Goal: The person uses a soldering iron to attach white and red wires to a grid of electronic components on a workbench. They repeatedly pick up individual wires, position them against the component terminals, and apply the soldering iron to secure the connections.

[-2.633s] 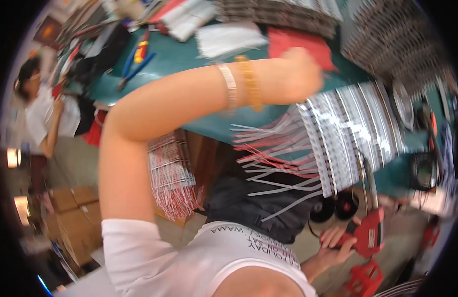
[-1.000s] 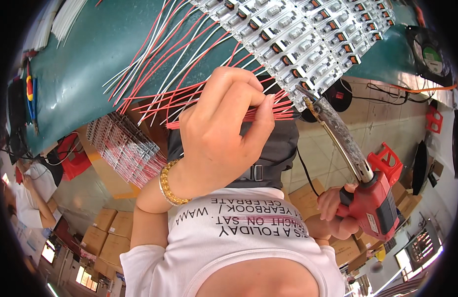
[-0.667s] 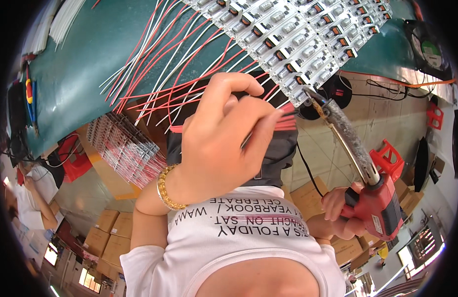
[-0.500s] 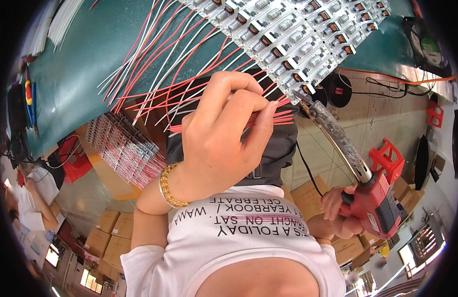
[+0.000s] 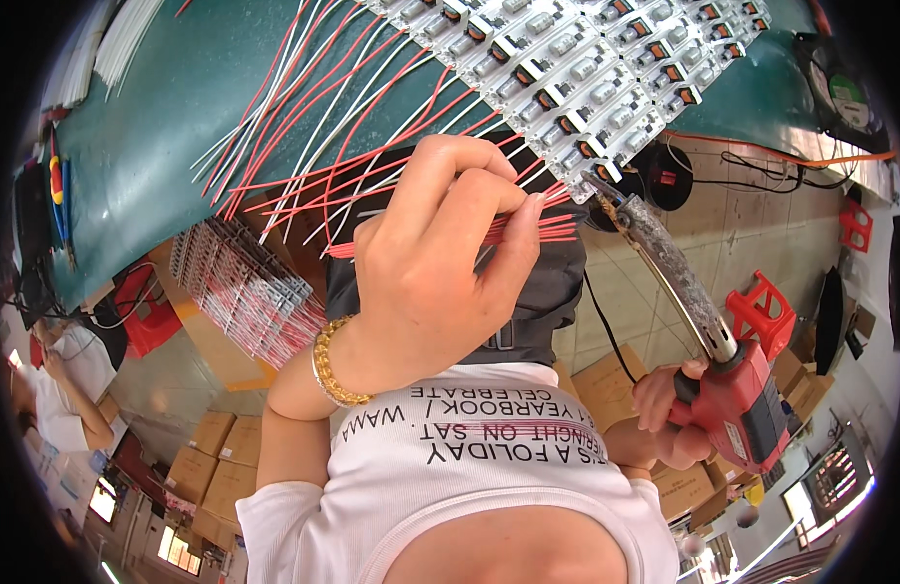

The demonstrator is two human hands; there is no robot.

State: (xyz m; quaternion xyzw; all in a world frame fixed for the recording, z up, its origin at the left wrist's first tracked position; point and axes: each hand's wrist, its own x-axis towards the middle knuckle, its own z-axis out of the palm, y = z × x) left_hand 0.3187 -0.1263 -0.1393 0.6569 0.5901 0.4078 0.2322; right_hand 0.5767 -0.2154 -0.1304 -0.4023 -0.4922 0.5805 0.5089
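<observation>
A bundle of red wires is pinched in my left hand, between thumb and fingers. One red wire end reaches from the fingertips to the near corner of a panel of silver modules with black and orange parts. My right hand grips the red handle of a soldering gun. Its long metal barrel slants up and left, and the tip is at that same panel corner, close to the wire end. Whether tip and wire touch is too small to tell. Red and white wires trail leftward from the panel's edge.
A green-topped table carries the panel. Below its edge lies a stack of wired modules on cardboard. A red stool stands at the right, and cardboard boxes are at lower left. Another person sits at far left.
The soldering gun has shifted very slightly, with its tip still at the panel corner. My left hand keeps its pinch on the red wires, nearly unmoved.
</observation>
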